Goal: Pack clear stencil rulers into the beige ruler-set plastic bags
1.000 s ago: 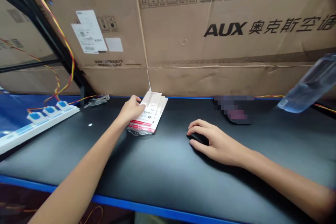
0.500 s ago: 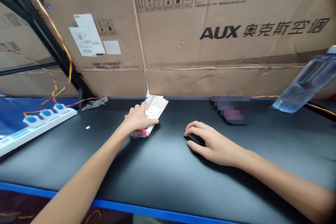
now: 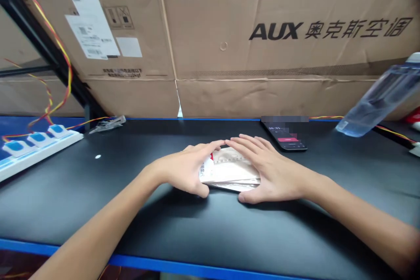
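Observation:
Between my two hands a stack of white paper packets (image 3: 231,169) lies flat on the black tabletop (image 3: 183,240), with red and black print and a clear plastic edge at the front. My left hand (image 3: 183,168) curves round its left end, thumb at the near side. From the right, my right hand (image 3: 277,170) wraps the other end, its thumb along the near edge. The fingertips of both hands meet over the far side. A thin dark edge shows beneath the packets; what it belongs to is hidden.
A phone (image 3: 285,137) with a lit screen lies behind my right hand. A clear water bottle (image 3: 374,100) leans at the right. At the left are a white power strip (image 3: 41,153) and crumpled plastic (image 3: 108,124). A large cardboard box (image 3: 210,57) stands behind the table.
My left hand has brought the packets rightward and turned them sideways. My right hand, earlier over a small black object, now holds their right end. The view has shifted slightly.

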A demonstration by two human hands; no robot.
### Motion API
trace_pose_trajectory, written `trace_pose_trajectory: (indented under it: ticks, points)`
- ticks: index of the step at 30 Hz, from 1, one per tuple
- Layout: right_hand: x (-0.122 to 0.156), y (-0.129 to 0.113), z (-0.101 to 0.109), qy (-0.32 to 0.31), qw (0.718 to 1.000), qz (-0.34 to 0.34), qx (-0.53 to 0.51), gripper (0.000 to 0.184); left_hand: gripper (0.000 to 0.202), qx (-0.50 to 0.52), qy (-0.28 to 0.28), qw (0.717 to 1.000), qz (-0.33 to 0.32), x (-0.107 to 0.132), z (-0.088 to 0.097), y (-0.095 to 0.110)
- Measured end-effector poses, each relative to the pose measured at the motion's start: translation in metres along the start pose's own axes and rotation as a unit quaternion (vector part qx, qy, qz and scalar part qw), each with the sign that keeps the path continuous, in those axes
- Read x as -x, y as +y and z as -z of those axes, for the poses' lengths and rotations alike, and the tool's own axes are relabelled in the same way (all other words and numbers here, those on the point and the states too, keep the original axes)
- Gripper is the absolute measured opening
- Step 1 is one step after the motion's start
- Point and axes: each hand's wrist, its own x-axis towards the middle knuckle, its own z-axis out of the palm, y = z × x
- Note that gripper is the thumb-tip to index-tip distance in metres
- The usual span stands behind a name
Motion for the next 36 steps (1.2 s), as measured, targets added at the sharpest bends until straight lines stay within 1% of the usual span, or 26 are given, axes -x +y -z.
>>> trace_pose_trajectory:
  ticks: [4, 6, 9, 12, 14, 17, 22, 26, 27, 28, 31, 32, 36]
  points:
    - [0.0, 0.012, -0.005, -0.074, 0.996, -0.046, -0.03, 0.121, 0.119, -0.024, 0.017, 0.998, 0.049, 0.001, -0.001, -0.002]
    - [-0.001, 0.015, -0.007, -0.093, 0.993, -0.059, -0.036, 0.121, 0.115, -0.026, 0.025, 0.998, 0.051, 0.001, -0.002, -0.001]
    - [-0.004, 0.013, -0.004, -0.068, 0.994, -0.077, -0.026, 0.114, 0.108, -0.031, 0.037, 0.998, 0.032, 0.0, -0.002, 0.001]
    - [-0.006, 0.007, 0.0, -0.032, 0.994, -0.102, -0.01, 0.102, 0.105, -0.036, 0.046, 0.998, 0.035, -0.001, -0.003, 0.002]
    - [-0.006, 0.005, 0.003, -0.028, 0.994, -0.107, -0.004, 0.097, 0.103, -0.042, 0.048, 0.997, 0.039, -0.001, -0.003, 0.002]
    - [-0.005, 0.004, 0.005, -0.039, 0.994, -0.103, -0.011, 0.093, 0.099, -0.063, 0.05, 0.996, 0.048, -0.001, -0.003, 0.002]
    - [-0.002, 0.004, 0.008, -0.064, 0.991, -0.109, -0.043, 0.098, 0.097, -0.084, 0.05, 0.993, 0.065, -0.002, -0.001, 0.003]
    - [-0.001, 0.007, 0.014, -0.09, 0.987, -0.102, -0.087, 0.108, 0.083, -0.071, 0.046, 0.995, 0.055, -0.003, -0.002, 0.002]
    - [-0.001, 0.009, 0.015, -0.094, 0.984, -0.104, -0.108, 0.107, 0.079, -0.069, 0.047, 0.995, 0.053, -0.003, -0.003, 0.002]
    - [-0.001, 0.012, 0.016, -0.093, 0.981, -0.111, -0.131, 0.104, 0.077, -0.068, 0.05, 0.995, 0.051, -0.002, -0.003, 0.002]
    - [-0.004, 0.019, 0.017, -0.067, 0.971, -0.144, -0.177, 0.084, 0.073, -0.065, 0.06, 0.995, 0.043, -0.002, -0.002, 0.003]
    - [-0.005, 0.021, 0.017, -0.059, 0.97, -0.152, -0.18, 0.081, 0.071, -0.065, 0.064, 0.995, 0.04, -0.002, -0.001, 0.004]
    - [-0.007, 0.025, 0.019, -0.042, 0.969, -0.167, -0.178, 0.078, 0.068, -0.07, 0.072, 0.994, 0.041, -0.001, 0.0, 0.009]
